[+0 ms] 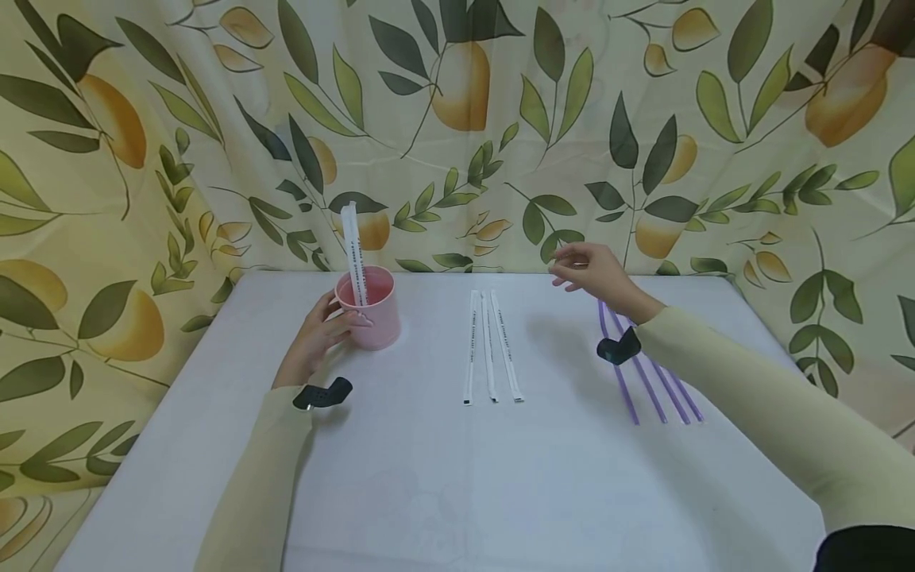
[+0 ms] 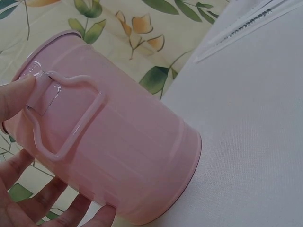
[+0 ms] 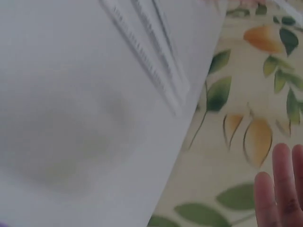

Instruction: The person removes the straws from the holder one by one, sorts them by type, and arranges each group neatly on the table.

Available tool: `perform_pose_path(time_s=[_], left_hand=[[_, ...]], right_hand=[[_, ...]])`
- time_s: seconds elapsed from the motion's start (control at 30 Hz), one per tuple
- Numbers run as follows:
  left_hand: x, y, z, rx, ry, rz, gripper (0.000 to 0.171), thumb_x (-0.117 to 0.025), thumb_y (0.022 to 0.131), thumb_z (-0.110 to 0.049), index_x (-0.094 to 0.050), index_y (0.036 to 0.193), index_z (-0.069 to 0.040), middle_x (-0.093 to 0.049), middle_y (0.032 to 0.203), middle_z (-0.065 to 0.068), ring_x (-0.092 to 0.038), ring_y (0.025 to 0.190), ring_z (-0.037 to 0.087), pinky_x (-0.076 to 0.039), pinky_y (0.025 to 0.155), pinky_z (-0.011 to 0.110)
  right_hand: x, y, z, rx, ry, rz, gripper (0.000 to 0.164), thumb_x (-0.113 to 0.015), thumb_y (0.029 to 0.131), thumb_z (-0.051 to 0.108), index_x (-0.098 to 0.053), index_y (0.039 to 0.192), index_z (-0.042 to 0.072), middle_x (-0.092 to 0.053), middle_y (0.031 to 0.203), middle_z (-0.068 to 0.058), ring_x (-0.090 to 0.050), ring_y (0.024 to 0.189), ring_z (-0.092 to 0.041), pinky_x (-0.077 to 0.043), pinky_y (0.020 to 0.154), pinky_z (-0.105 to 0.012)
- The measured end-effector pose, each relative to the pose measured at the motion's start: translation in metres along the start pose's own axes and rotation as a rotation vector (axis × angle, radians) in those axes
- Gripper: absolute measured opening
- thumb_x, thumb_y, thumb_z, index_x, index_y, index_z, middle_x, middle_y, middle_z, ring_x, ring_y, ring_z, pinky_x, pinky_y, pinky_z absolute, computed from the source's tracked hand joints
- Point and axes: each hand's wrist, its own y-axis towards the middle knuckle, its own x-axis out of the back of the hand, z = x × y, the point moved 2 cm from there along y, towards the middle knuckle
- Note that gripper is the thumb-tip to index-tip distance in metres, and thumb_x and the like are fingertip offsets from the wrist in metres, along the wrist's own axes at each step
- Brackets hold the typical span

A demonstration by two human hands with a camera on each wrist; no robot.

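A pink metal bucket (image 1: pixel 379 318) stands on the left half of the table. My left hand (image 1: pixel 318 338) grips its side, the thumb near the rim by the handle loop (image 2: pixel 78 137) and the fingers round the wall. Paper-wrapped straws (image 1: pixel 353 254) lean upright in the bucket; how many is hard to tell. Three more wrapped straws (image 1: pixel 489 345) lie side by side mid-table. My right hand (image 1: pixel 589 274) hovers above the far right part of the table, fingers loosely bent and holding nothing; in the right wrist view its fingertips (image 3: pixel 284 179) show at the lower right.
Several purple straws (image 1: pixel 654 381) lie on the right of the white table (image 1: pixel 429 477), partly hidden under the right wrist. A fabric curtain (image 1: pixel 457 199) printed with fruit and leaves hangs behind the table's far edge and along its left side.
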Motion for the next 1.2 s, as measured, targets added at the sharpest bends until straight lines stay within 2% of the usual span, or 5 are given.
perform_pose_path(time_s=[0.17,0.37,0.63,1.0,1.2], left_hand=[[0.001,0.001,0.001,-0.007,0.004,0.005,0.075,-0.056,0.094,-0.018,-0.009,0.152,-0.02,-0.014,0.157,0.014,-0.025,0.141,0.034,-0.03,0.115,0.048],[0.0,0.002,0.001,-0.025,-0.012,0.011,0.074,-0.056,0.093,-0.017,-0.011,0.152,-0.018,-0.014,0.157,0.015,-0.026,0.14,0.035,-0.031,0.114,0.049],[0.0,0.003,0.002,-0.008,-0.014,-0.002,0.074,-0.057,0.093,-0.016,-0.012,0.152,-0.019,-0.015,0.157,0.015,-0.026,0.14,0.034,-0.031,0.114,0.049],[0.0,0.0,0.002,-0.022,-0.036,0.008,0.073,-0.054,0.094,-0.014,-0.01,0.152,-0.018,-0.014,0.157,0.016,-0.026,0.14,0.035,-0.03,0.115,0.049],[-0.005,-0.013,-0.014,0.006,-0.047,0.022,0.074,-0.053,0.094,-0.012,-0.007,0.152,-0.015,-0.011,0.157,0.018,-0.023,0.141,0.037,-0.027,0.116,0.05]], right_hand=[[-0.028,0.004,0.026,0.02,0.02,0.01,0.036,-0.062,0.091,0.02,-0.056,0.121,0.001,-0.064,0.11,-0.023,-0.069,0.091,-0.03,-0.058,0.069,-0.02],[-0.056,0.007,0.058,0.085,0.079,0.073,0.034,-0.063,0.09,0.017,-0.057,0.12,0.001,-0.064,0.107,-0.021,-0.069,0.085,-0.022,-0.059,0.073,-0.03],[-0.085,0.019,0.096,0.151,0.134,0.142,0.031,-0.062,0.09,0.015,-0.059,0.118,0.003,-0.065,0.107,-0.02,-0.068,0.089,-0.025,-0.059,0.074,-0.032],[-0.126,0.044,0.129,0.113,0.253,0.188,0.033,-0.063,0.09,0.02,-0.059,0.119,0.005,-0.064,0.114,-0.015,-0.066,0.095,-0.025,-0.059,0.079,-0.034],[-0.139,0.059,0.14,0.041,0.337,0.156,0.036,-0.063,0.09,0.022,-0.059,0.121,0.004,-0.063,0.117,-0.013,-0.064,0.103,-0.027,-0.057,0.086,-0.036]])
